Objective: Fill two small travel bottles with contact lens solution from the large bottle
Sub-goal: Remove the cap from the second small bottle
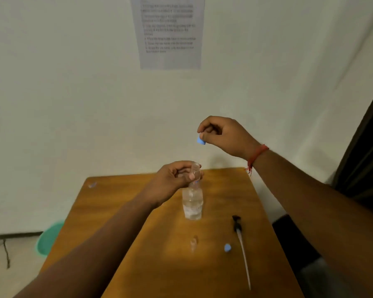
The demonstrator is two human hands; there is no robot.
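Head view: left hand grips a small bottle above the table, right hand pinches its blue cap; seat it squarely before twisting.

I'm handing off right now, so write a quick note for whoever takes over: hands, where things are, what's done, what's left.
Left hand: holds a small clear bottle, uncapped, above the large bottle.
Right hand: raised, pinching a blue cap.
On the table: large bottle upright and open, its pump lying to the right, second small bottle uncapped, second blue cap beside it.
Done: caps off. Fill levels can't be judged.
Left: probably capping the held bottle, then the second.
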